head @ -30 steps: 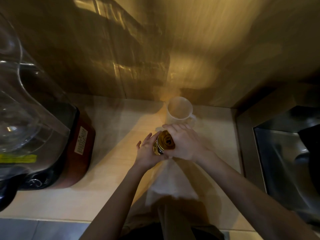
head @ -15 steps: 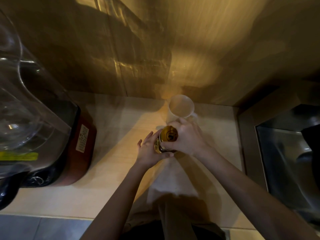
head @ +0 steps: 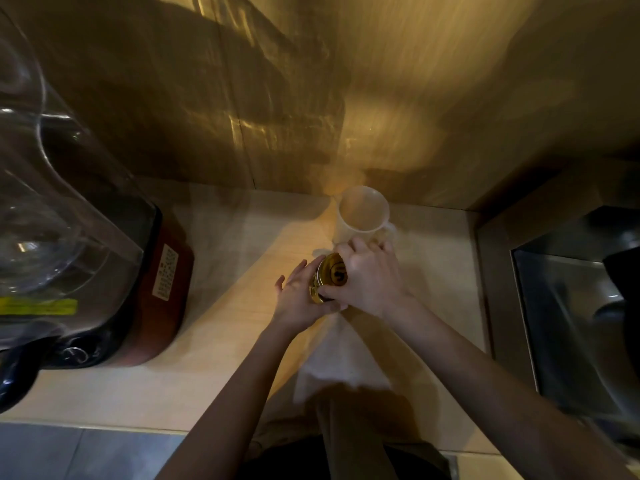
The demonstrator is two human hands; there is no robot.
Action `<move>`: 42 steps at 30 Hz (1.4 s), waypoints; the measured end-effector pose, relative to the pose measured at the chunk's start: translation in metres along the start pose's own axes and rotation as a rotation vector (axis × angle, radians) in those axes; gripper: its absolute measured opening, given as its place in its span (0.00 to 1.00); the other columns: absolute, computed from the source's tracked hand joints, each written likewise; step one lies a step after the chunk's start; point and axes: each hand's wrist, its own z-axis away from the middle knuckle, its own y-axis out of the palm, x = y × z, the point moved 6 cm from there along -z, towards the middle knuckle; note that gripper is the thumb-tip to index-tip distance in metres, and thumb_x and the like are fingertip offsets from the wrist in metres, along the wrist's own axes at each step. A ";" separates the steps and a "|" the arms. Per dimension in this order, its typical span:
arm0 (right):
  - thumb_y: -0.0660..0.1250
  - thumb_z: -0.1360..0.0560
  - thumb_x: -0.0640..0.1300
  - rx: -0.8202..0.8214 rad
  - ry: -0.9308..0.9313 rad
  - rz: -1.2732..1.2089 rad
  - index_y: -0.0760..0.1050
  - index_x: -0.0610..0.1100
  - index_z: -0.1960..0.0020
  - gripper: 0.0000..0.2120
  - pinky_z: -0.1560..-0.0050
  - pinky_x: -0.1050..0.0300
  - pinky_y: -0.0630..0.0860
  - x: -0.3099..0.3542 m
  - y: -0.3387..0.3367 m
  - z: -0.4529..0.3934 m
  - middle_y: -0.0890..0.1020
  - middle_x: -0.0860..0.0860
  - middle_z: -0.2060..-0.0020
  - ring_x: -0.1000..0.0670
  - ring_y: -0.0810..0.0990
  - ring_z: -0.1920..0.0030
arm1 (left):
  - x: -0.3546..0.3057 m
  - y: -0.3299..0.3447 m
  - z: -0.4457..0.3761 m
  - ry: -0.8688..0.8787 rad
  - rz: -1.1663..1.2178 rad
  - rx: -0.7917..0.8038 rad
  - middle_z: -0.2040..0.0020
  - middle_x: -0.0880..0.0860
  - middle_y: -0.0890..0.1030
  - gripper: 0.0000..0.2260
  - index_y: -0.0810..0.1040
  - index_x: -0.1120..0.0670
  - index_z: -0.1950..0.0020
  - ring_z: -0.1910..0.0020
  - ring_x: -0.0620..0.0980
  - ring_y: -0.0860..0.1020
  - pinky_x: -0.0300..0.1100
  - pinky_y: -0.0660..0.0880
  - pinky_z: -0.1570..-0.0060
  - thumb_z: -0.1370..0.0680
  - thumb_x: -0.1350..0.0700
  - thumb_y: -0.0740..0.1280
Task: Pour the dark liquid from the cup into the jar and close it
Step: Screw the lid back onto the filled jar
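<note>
The scene is dimly lit in a warm amber cast. A bright patch is thrown on the glossy brown wall panel (head: 398, 109) above the white ceramic cup (head: 363, 213), and streaked reflections are seen further left on it. The pale wooden countertop (head: 214, 375) is crossed by a hard diagonal shadow edge. The transparent plastic appliance jug (head: 52, 202) at the left is stretched and curved by wide-angle distortion, with small glints. The far-right edge is smeared and dark.
</note>
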 end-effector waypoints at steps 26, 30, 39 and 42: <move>0.72 0.35 0.59 0.104 -0.042 -0.189 0.63 0.51 0.29 0.38 0.36 0.49 0.61 -0.019 0.006 0.009 0.71 0.49 0.37 0.46 0.69 0.36 | 0.004 0.002 -0.002 -0.003 0.010 -0.010 0.26 0.51 0.65 0.43 0.58 0.46 0.28 0.25 0.50 0.56 0.56 0.49 0.28 0.41 0.38 0.67; 0.71 0.34 0.58 0.103 -0.009 -0.142 0.64 0.51 0.30 0.36 0.36 0.48 0.60 -0.014 0.005 0.007 0.71 0.48 0.37 0.45 0.70 0.36 | 0.002 0.002 -0.001 -0.001 0.015 -0.008 0.26 0.51 0.65 0.43 0.58 0.47 0.28 0.25 0.50 0.56 0.56 0.49 0.28 0.41 0.39 0.67; 0.71 0.35 0.60 0.037 0.109 -0.153 0.66 0.48 0.33 0.34 0.38 0.48 0.62 -0.013 0.013 0.010 0.72 0.48 0.40 0.46 0.70 0.37 | 0.003 0.002 -0.003 0.012 0.025 -0.018 0.27 0.50 0.66 0.42 0.58 0.46 0.27 0.25 0.51 0.57 0.57 0.50 0.29 0.40 0.40 0.67; 0.70 0.35 0.63 0.019 0.172 -0.166 0.64 0.47 0.33 0.37 0.39 0.48 0.63 -0.013 0.018 0.013 0.71 0.48 0.41 0.46 0.71 0.39 | 0.006 0.004 -0.003 0.005 0.013 -0.010 0.27 0.50 0.66 0.42 0.58 0.46 0.27 0.25 0.51 0.57 0.56 0.50 0.29 0.40 0.40 0.67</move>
